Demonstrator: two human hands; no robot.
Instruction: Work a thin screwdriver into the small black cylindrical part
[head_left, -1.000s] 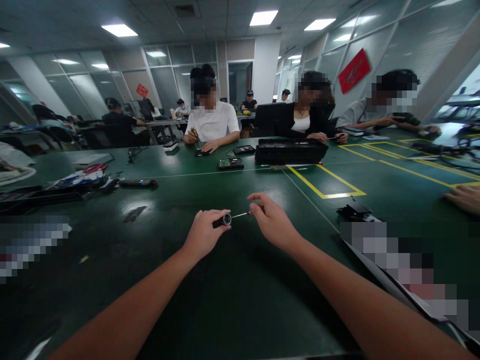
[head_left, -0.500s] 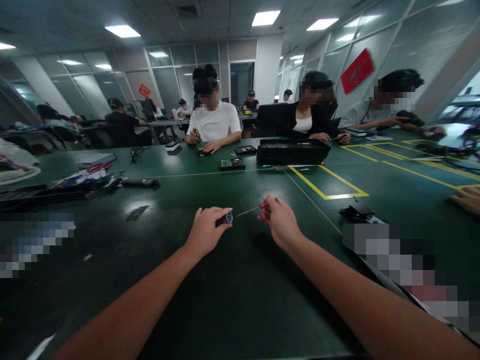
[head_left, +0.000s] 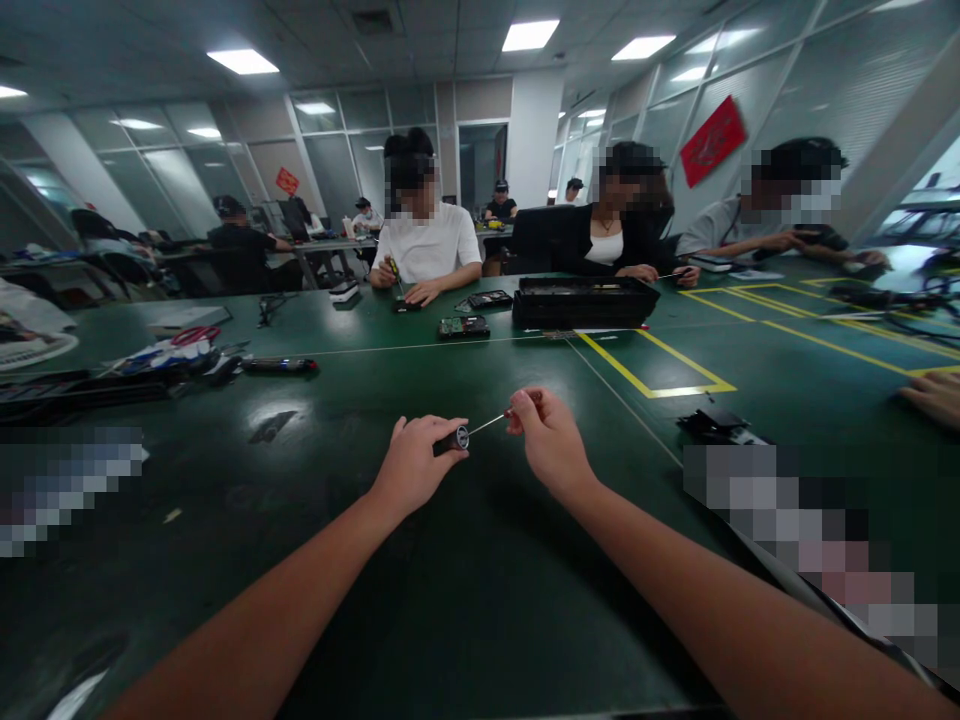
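My left hand is closed in a pinch around a small dark cylindrical part. Its round end, with a pale ring, faces right. Between the thumb and fingers of my right hand is a thin screwdriver, most of its handle hidden by the fingers. The bright screwdriver shaft points left, and its tip meets the ringed end of the part; whether it sits in a screw is too small to tell. Both hands are over the green table.
A long black housing and a hard drive are across the table. A dark pen-shaped tool lies left, near cluttered cables and black parts. Black pieces lie right. Several co-workers sit opposite; another person's hand rests at the right edge.
My right hand has moved slightly left, bringing the screwdriver tip from just short of the part's ringed end up to it. The left hand has shifted barely right.
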